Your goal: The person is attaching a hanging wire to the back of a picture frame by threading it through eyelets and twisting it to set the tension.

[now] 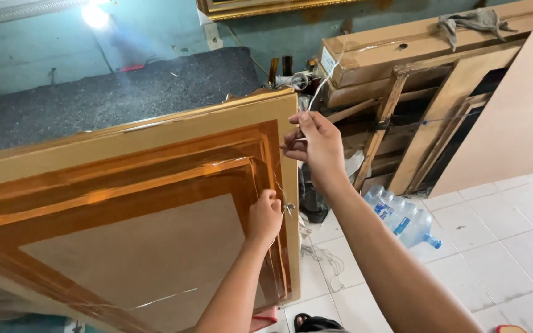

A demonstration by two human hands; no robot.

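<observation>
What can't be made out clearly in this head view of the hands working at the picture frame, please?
- Small metal fitting beside the left hand: too small to identify.
- Thin wire pinched by the right hand: its upper end fades against the cardboard boxes.
- Picture frame: its lower left is cut off by the image edge.

Clear plastic water bottles (400, 217) lay on the white tiled floor (501, 246) at right. Farther back, wooden frames (402, 117) leaned under a long cardboard box (402, 46), a grey rag (473, 21) on top. A dark mat (124, 92) spread far left.
</observation>
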